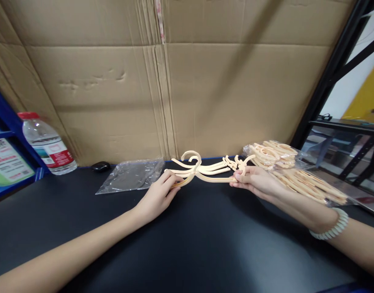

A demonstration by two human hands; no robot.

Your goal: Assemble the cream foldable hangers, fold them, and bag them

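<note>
Both hands gripping a small stack of cream hangers near the far edge of the tabletop.
The hanger stack [205, 173] sits between the hands, low over the black tabletop [187, 244], hooks pointing at the cardboard wall [187, 81]. Left hand [159, 195] pinches the left arm ends, fingers curled closed on them. Right hand [255, 183] clamps the right arm ends, thumb on top. Hands well apart, one per end. Can't tell if the stack touches the surface. Bagged bundle of more hangers [293, 171] lies just beside the right hand, toward the right edge. Empty clear bag [132, 175] lies flat near the left hand, by the far edge. Water bottle [48, 142] stands upright at the far left corner; small black object [100, 166] between bottle and bag. White bead bracelet [331, 228] on the right wrist.
</note>
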